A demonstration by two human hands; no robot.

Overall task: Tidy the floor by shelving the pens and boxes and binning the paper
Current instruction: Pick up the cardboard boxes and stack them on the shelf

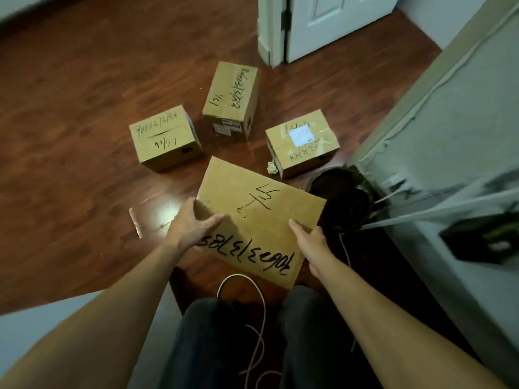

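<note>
Cardboard box [258,217] gripped between left hand [193,224] and right hand [310,242].

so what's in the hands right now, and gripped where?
The big cardboard box, held by both: left hand on its left edge, right hand on its right edge.

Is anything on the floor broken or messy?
Yes. A crumpled scrap of paper lies on the floor beside the box with the white label, and that box's tape looks wrinkled and peeling. The other boxes look whole.

Home room: wood floor [84,108], panelled door [331,21]
</note>
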